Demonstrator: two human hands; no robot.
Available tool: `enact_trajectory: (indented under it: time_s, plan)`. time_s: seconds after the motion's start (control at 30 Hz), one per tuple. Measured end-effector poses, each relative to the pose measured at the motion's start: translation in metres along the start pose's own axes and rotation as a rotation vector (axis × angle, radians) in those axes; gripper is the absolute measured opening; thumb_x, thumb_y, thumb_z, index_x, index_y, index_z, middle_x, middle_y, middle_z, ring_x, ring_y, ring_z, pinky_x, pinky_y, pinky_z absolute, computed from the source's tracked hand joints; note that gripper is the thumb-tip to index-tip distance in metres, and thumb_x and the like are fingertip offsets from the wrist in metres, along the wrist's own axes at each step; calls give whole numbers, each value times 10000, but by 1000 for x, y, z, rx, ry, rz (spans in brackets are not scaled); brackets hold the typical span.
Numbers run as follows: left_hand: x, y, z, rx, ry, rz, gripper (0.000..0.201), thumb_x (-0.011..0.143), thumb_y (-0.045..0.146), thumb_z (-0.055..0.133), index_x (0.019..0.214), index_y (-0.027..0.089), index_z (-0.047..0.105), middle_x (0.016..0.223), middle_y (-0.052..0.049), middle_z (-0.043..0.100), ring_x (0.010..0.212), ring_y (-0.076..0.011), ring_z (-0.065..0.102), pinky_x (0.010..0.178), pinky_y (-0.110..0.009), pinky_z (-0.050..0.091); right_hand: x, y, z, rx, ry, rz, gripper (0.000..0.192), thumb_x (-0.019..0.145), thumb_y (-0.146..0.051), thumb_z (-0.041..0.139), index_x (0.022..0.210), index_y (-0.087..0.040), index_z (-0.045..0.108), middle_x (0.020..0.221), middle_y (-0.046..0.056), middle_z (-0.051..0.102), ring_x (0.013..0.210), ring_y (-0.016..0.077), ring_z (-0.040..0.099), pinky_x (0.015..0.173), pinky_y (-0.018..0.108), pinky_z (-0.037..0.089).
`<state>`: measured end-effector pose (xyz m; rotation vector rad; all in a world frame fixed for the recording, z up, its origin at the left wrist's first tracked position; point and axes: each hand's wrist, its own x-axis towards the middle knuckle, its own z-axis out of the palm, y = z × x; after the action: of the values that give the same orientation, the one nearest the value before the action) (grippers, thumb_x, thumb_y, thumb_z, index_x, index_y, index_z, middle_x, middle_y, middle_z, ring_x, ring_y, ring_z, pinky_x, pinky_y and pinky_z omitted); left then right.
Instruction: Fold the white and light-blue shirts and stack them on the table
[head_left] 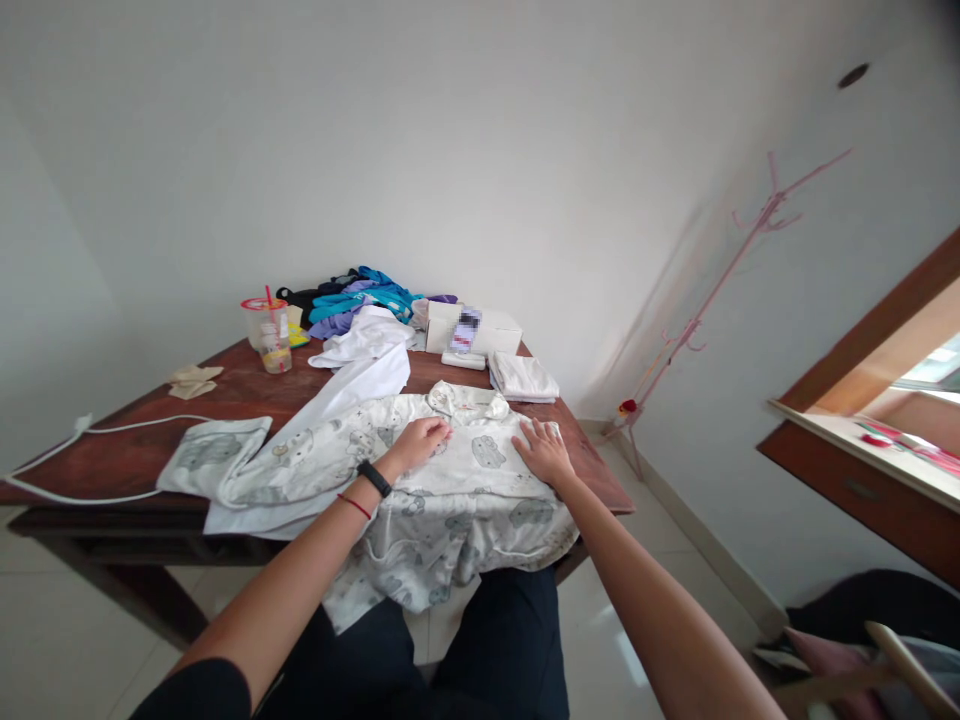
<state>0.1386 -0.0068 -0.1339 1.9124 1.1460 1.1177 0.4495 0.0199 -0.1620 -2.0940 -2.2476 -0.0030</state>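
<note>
A white cable (pixel 90 428) is trailing along the left edge of the desk (pixel 142 450), and a crumpled tan cloth (pixel 193 381) is lying near the far left corner. Just beyond it a plastic cup (pixel 268 334) with a red straw is standing by the far edge, beside a heap of blue, purple and black clothes (pixel 358 295). A white garment (pixel 365 365) is stretching from that heap toward the near edge.

A pale printed shirt (pixel 450 500) is lying flat across the near middle of the desk, its hem hanging over the near edge and one sleeve reaching out to the left. The left hand (pixel 420 441), with a dark band and a red string at the wrist, is resting on the shirt near the collar, its fingers curled together against the fabric. The right hand (pixel 541 450) is pressing flat on the shirt's right shoulder, fingers spread.

Behind the shirt a white box (pixel 495 330) is sitting at the far edge, with a folded white cloth (pixel 523 378) lying just in front of it toward the right corner.
</note>
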Motion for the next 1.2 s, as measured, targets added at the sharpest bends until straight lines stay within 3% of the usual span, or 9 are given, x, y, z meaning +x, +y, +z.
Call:
enact_trajectory:
  time_s: [0.13,0.27,0.37,0.43,0.53,0.6,0.7,0.97,1.2]
  plan:
    - [-4,2,3,99,-2,54,313,834,473,643,894,194,768,1045,-130,753,1062,-313,656,985,-396,483,-2,0,-4,-7,-44,9,733,1015,-664,175,1632,-272,221,1710,76,142,1553,331,151,1220,512,134]
    - [-10,0,9,334,-77,91,489,815,522,700,1197,219,750,1462,-155,566,1461,-412,339,1208,-561,222,-7,-8,-16,-5,-90,20,729,1017,-657,160,1633,-271,206,1715,90,95,1560,362,93,1196,625,106]
    - [-13,-3,12,583,-190,109,626,924,593,570,1442,242,583,1609,-152,385,1522,-412,216,1202,-614,185,-15,-32,-28,-16,26,-13,690,1033,-614,186,1595,-239,327,1713,97,101,1562,380,46,1176,684,89]
    - [-13,-4,13,641,-213,110,646,955,621,514,1488,256,529,1629,-147,350,1527,-401,212,1200,-602,205,-22,-55,-33,28,97,-99,658,1051,-579,177,1578,-230,360,1711,91,122,1569,332,67,1202,618,139]
    - [-13,-5,14,681,-209,114,657,966,635,495,1501,255,511,1636,-151,335,1524,-401,226,1198,-596,225,-28,-83,-31,133,50,-268,627,1057,-581,200,1583,-268,338,1709,80,140,1567,301,124,1207,563,204]
    - [-13,-6,14,703,-208,120,641,972,610,505,1506,255,505,1637,-149,334,1523,-398,234,1197,-591,238,-29,-89,-25,169,-17,-299,624,1055,-591,225,1588,-283,329,1709,78,145,1567,313,124,1208,574,194]
    - [-13,-5,14,728,-216,120,624,980,583,511,1514,260,494,1639,-142,330,1520,-392,247,1196,-584,252,-26,-73,-16,184,-70,-257,623,1059,-593,209,1602,-302,302,1704,57,175,1568,312,121,1220,552,177]
    - [-12,-6,16,773,-241,93,692,984,629,462,1549,231,433,1652,-132,306,1533,-363,230,1219,-545,231,-9,20,-7,31,-79,-9,619,1064,-558,216,1619,-289,262,1710,42,137,1571,306,104,1216,562,198]
    - [-12,-3,14,795,-273,72,711,987,652,432,1565,239,411,1666,-126,268,1540,-359,208,1224,-542,214,2,33,6,-8,-64,57,632,1052,-600,206,1621,-327,239,1718,36,78,1571,277,116,1220,538,205]
